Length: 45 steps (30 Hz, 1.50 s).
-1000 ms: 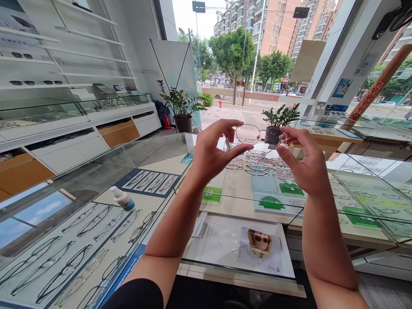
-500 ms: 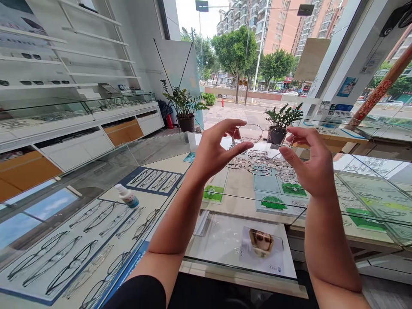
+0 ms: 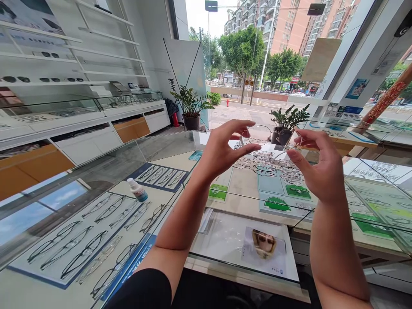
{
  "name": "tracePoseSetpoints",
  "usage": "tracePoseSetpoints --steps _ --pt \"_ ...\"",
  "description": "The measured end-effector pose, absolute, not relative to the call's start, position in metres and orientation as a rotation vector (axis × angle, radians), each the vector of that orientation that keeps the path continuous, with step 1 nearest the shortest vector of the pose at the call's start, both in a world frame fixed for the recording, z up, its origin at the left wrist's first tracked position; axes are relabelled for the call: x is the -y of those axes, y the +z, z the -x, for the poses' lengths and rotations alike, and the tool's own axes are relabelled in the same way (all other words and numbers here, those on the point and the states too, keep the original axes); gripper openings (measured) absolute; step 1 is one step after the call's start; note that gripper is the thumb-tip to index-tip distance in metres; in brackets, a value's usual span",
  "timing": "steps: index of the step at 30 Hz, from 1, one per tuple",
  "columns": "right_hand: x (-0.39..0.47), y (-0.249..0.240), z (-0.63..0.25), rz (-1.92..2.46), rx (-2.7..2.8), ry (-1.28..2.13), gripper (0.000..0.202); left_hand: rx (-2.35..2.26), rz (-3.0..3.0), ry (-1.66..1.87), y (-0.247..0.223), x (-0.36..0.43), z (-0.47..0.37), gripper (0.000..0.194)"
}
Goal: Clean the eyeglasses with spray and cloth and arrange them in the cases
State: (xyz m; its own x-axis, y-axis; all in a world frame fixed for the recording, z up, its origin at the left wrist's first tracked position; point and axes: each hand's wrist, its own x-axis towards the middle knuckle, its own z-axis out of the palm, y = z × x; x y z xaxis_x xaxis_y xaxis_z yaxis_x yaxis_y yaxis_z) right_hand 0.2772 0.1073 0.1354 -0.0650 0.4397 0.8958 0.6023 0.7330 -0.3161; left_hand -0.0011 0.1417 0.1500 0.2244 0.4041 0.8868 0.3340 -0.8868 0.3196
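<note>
A pair of thin wire-rimmed glasses (image 3: 271,129) is held up in the air above the glass counter. My left hand (image 3: 225,146) pinches its left side between thumb and fingers. At the right rim, my right hand (image 3: 317,161) has its thumb and fingers closed on the frame. The lenses look clear, and a thin temple shows near the right hand. Below the glasses, rows of eyeglass frames (image 3: 264,169) lie inside the counter.
A white bottle (image 3: 137,190) stands on the counter at left, by a tray of glasses (image 3: 64,274). A blue tray (image 3: 161,176) lies beyond it. Green display cards (image 3: 218,192) are under the glass. Potted plants (image 3: 192,122) stand by the window.
The whole view has shifted, so hands, glasses and counter appear slightly farther right. Both hands still hold the glasses.
</note>
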Motion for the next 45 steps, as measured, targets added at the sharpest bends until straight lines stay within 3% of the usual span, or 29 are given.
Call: tracePoseSetpoints --steps 45 --pt "-0.103 0.133 -0.268 0.832 1.681 -0.199 0.046 -0.668 -2.361 1.733 0.149 -0.148 0.006 0.050"
